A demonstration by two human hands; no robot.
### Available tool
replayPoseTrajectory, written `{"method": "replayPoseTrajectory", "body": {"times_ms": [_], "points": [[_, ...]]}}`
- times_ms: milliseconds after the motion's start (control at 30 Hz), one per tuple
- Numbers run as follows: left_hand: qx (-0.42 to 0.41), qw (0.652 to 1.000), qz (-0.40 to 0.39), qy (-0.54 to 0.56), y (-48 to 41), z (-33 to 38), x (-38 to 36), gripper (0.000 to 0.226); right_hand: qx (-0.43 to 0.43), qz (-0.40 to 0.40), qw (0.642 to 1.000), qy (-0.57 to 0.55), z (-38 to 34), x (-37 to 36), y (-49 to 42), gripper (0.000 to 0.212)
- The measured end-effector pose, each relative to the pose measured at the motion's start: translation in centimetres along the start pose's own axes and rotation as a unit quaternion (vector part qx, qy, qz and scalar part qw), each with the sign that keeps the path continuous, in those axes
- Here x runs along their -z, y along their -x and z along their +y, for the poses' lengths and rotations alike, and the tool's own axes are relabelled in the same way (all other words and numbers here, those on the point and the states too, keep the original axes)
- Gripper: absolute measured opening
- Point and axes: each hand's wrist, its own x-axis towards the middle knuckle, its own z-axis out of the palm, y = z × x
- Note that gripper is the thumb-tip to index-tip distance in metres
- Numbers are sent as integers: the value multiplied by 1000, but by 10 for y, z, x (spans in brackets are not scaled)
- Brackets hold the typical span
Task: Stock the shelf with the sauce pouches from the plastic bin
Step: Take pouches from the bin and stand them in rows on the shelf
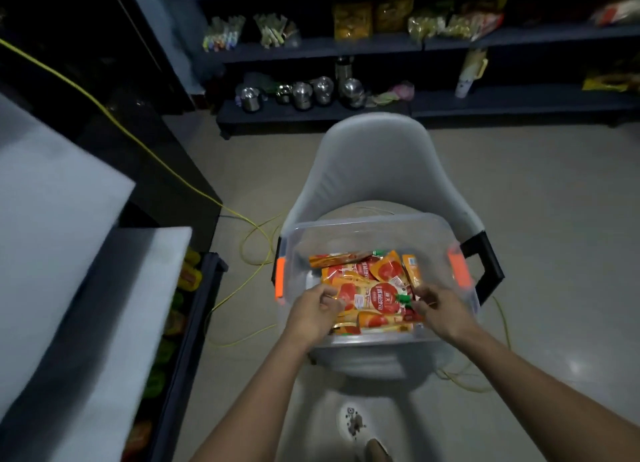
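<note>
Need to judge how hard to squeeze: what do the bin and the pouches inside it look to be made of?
Bin: clear, rigid-looking plastic; the chair shows through its walls. Sauce pouches: glossy printed film, probably plastic or foil laminate; they crease and catch light.

Clear bin (363, 221) with orange latches (459, 271). The pouches (381, 297) in it are orange-yellow with red tomato prints and green caps (403, 300). Grey chair (377, 156) under the bin, yellow cable (138, 142) left of the bin.
</note>
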Motion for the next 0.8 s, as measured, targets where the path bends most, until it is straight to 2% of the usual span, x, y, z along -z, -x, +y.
{"method": "replayPoseTrajectory", "body": {"times_ms": [133, 200, 367, 533, 600, 667, 733, 800], "points": [[-4, 996, -19, -82, -75, -7, -24, 32, -28, -47, 998, 41, 19, -16, -59, 11], [-35, 990, 3, -140, -107, -6, -31, 36, -33, -63, 995, 65, 29, -27, -85, 9], [-117, 954, 73, -266, -169, -11, -42, 49, -54, -91, 987, 119, 46, -58, -123, 40], [-125, 923, 37, -363, -206, -39, -60, 52, -38, -92, 956, 275, 60, -79, -143, 50], [-132, 900, 36, -413, -215, -46, -68, 48, -39, -93, 945, 311, 63, -82, -148, 52], [-153, 856, 46, -492, -219, -47, -75, 42, -36, -107, 935, 337, 68, -83, -151, 49], [-180, 824, 51, -535, -223, -44, -80, 36, -31, -121, 940, 317, 72, -81, -152, 39], [-194, 812, 48, -548, -226, -39, -78, 28, -29, -115, 971, 209, 72, -77, -151, 24]]}}
